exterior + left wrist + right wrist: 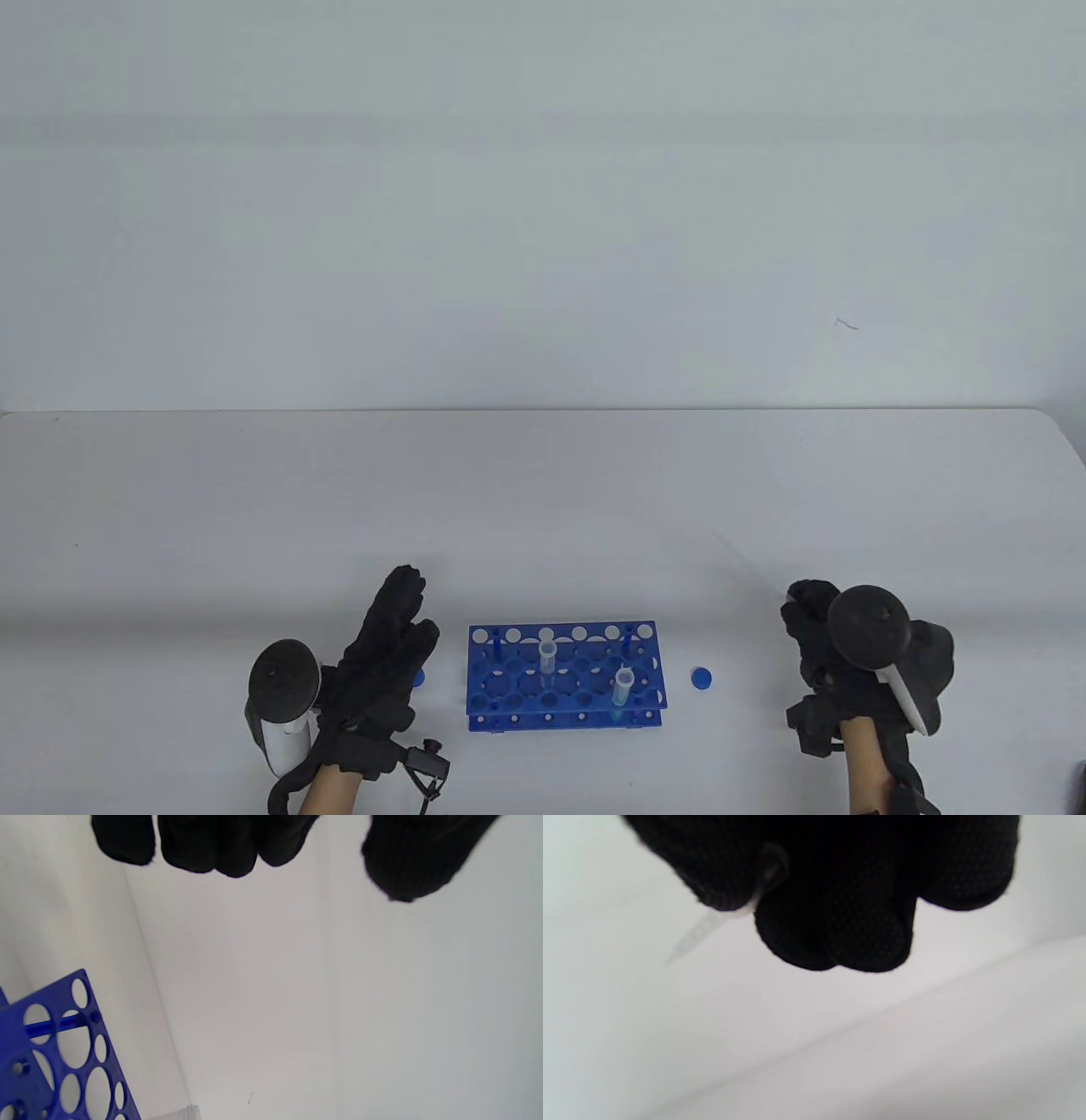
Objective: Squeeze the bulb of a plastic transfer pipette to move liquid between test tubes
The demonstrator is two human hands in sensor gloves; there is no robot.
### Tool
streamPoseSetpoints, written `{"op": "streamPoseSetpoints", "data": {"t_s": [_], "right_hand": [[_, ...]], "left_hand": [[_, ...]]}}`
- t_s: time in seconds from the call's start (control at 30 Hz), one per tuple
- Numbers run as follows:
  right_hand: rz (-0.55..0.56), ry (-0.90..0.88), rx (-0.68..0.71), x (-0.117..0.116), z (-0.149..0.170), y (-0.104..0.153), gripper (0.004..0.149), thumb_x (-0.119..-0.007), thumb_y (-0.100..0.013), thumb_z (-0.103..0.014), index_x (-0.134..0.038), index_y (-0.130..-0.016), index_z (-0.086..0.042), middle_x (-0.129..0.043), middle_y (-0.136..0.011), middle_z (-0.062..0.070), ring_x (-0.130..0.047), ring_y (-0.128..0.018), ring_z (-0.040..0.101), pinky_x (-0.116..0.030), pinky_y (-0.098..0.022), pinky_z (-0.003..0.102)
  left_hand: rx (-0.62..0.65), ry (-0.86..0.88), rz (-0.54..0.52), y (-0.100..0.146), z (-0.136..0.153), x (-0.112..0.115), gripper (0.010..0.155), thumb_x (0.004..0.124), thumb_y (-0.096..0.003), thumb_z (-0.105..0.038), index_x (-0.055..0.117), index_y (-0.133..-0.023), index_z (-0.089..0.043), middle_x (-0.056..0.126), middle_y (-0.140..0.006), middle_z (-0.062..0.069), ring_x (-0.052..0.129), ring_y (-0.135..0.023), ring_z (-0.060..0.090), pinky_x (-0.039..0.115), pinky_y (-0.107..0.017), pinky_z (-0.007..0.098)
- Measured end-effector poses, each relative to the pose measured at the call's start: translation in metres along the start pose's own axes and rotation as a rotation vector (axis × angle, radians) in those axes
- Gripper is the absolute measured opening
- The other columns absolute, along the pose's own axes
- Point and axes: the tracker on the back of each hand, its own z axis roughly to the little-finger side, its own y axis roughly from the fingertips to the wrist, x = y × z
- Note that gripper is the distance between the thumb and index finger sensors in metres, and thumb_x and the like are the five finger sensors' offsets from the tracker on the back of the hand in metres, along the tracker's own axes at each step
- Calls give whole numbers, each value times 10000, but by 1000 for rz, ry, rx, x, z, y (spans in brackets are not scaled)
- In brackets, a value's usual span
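Observation:
A blue test tube rack (564,677) stands near the table's front edge and holds two clear tubes, one at the middle (546,660) and one to its right (624,686). My left hand (386,645) rests beside the rack's left end with straight fingers and holds nothing. My right hand (819,624) is off to the rack's right, its fingers curled round a clear plastic pipette (700,931). The pipette's thin stem (747,564) points up and to the left, away from the hand. The bulb is hidden inside the glove.
A blue cap (701,677) lies on the table right of the rack. Another blue cap (418,677) peeks out beside my left hand. The rack's corner (63,1052) shows in the left wrist view. A white wall rises behind the table's far edge.

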Motion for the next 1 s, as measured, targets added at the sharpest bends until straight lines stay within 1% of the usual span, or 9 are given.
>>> {"op": "streamPoseSetpoints", "data": {"t_s": [0.07,0.2,0.3,0.4,0.5,0.6,0.67,0.8,1.0], "right_hand": [[70,-41,66,28,-18,3,419,-852,-368,-374,-893,-742,-192,-1059,-558,10,-1025,-427,182,-816,-440,448],[48,-47,196,70,-58,4,440,-856,-372,-378,-902,-761,-179,-1047,-567,20,-1010,-446,199,-796,-468,474],[-7,-9,288,91,-93,5,453,-860,-374,-378,-893,-779,-179,-1034,-591,25,-999,-474,211,-783,-488,488],[-56,43,363,100,-124,10,449,-866,-375,-365,-887,-782,-176,-1027,-607,30,-992,-493,220,-774,-502,497],[-129,114,441,96,-150,18,460,-878,-372,-353,-871,-800,-184,-1010,-638,24,-981,-525,221,-762,-524,506],[-203,210,538,83,-173,25,464,-893,-358,-336,-865,-798,-192,-1005,-641,15,-978,-531,215,-761,-535,507],[-237,289,557,73,-183,29,461,-893,-359,-333,-863,-798,-196,-1003,-639,13,-975,-533,215,-760,-537,509],[-230,398,579,59,-191,32,420,-867,-368,-345,-883,-766,-213,-1013,-608,-1,-983,-510,206,-768,-529,500],[-277,440,624,43,-197,34,393,-855,-363,-334,-905,-732,-208,-1020,-577,4,-983,-492,214,-765,-527,502]], "left_hand": [[3,-3,2,0,0,0,890,668,-469,-660,350,-1177,-225,397,-1238,118,445,-1114,373,506,-806,608],[4,-8,3,0,-1,0,890,668,-470,-660,350,-1178,-225,396,-1239,118,444,-1114,374,503,-807,609],[1,-8,5,0,0,0,891,667,-470,-661,349,-1179,-226,394,-1240,118,442,-1115,375,501,-809,609],[0,-11,4,0,-1,0,888,666,-471,-661,351,-1178,-227,394,-1240,118,442,-1115,375,501,-808,609],[0,-13,5,0,-1,0,888,667,-470,-660,353,-1178,-227,395,-1240,119,443,-1114,377,500,-809,609],[-1,-12,9,0,-1,1,887,666,-472,-661,354,-1179,-226,395,-1240,120,441,-1115,377,499,-809,610],[-2,-12,13,-1,-1,1,887,666,-472,-661,356,-1179,-226,395,-1241,119,441,-1116,376,499,-810,609],[-5,-15,18,-2,-1,2,885,665,-472,-662,356,-1180,-228,395,-1242,119,439,-1117,375,497,-812,609],[-10,-14,20,-2,-1,3,884,666,-471,-661,362,-1179,-227,398,-1241,120,443,-1115,378,497,-811,610]]}}
